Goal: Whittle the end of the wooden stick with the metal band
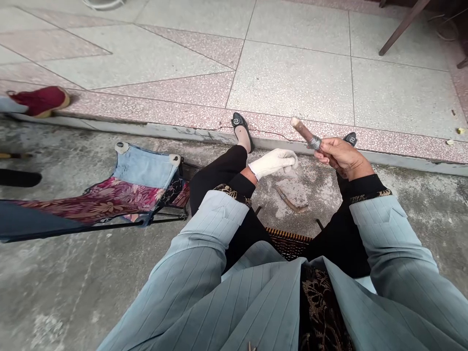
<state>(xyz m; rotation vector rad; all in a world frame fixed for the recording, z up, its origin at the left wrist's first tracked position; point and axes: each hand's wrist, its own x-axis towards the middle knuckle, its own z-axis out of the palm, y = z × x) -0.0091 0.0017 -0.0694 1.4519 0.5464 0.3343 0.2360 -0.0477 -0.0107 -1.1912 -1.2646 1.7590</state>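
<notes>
My right hand [341, 155], bare, grips a brown wooden stick [303, 128] with silvery wire [314, 142] wound round it just above my fingers. The stick's pale cut end points up and to the left. To its left, apart from the stick, is my left hand [276, 162] in a white knitted glove. Its fingers are curled closed, and what they hold, if anything, is hidden. On the concrete below my hands lies a thin bent piece of wood or bark [291, 200].
I sit on a woven seat [288, 242], feet at a low tiled step [204, 113]. On my left stands a folding chair with floral cloth [117, 197]. Beyond it is another person's red shoe [46, 101]. A wooden furniture leg [402, 28] stands at the upper right.
</notes>
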